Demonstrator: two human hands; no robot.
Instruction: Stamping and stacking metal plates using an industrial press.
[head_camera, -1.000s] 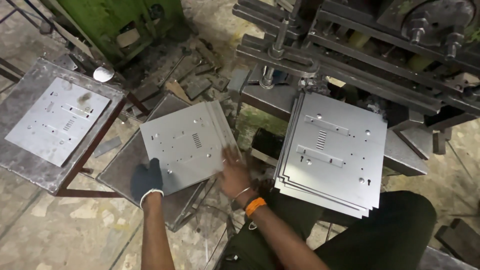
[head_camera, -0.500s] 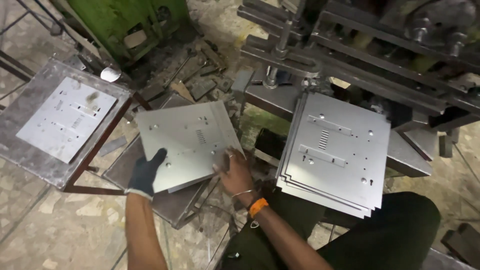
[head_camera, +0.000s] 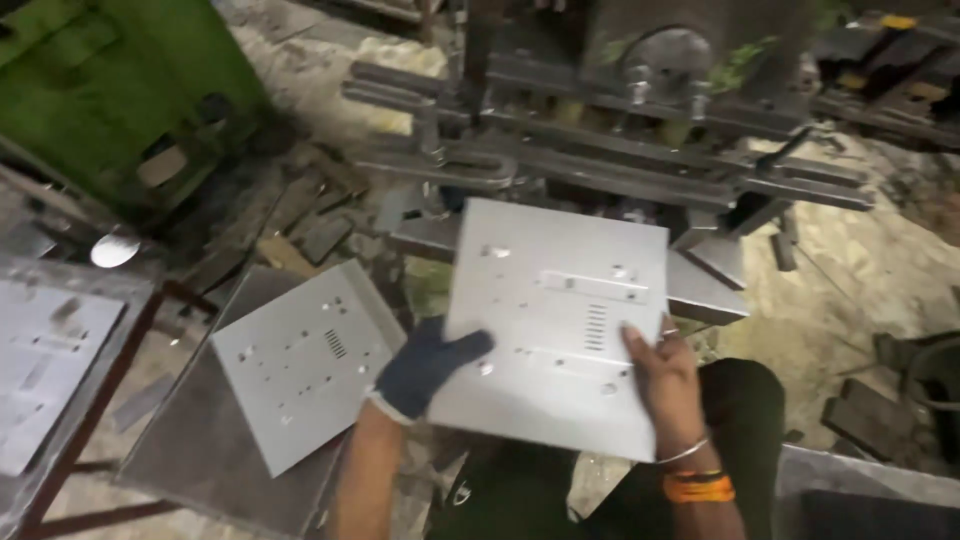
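Grip closed on both sides: pinched the punched metal panel at its lower left edge with the gloved left hand, thumb on top, and at its lower right with the bare right hand, fingers pressed flat over the face. Held it tilted above the lap, clear of any support, just in front of the press machine.

Loomed close beyond the panel's far edge, that press with its bars and bolts. Could have snagged the leading edge if fed in skewed, and kicked the sheet back toward the body. Stood well apart at upper left, the green machine: no likely trouble from there. Sat at far left, a tabletop carrying another sheet, out of reach of this move.

Lay lower left on a dark metal tray, a second panel, near the gloved wrist. Might have been knocked askew or off by a careless elbow.

Judged the greater hazard to be the held panel itself: thin, wide, supported only along one side, so apt to flex and slide. Left the right palm unprotected against a cut edge or a burr at a punched hole. Risked catching an orange wristband on a corner. Littered the floor nearby, scrap offcuts, bad landing for a dropped sheet.
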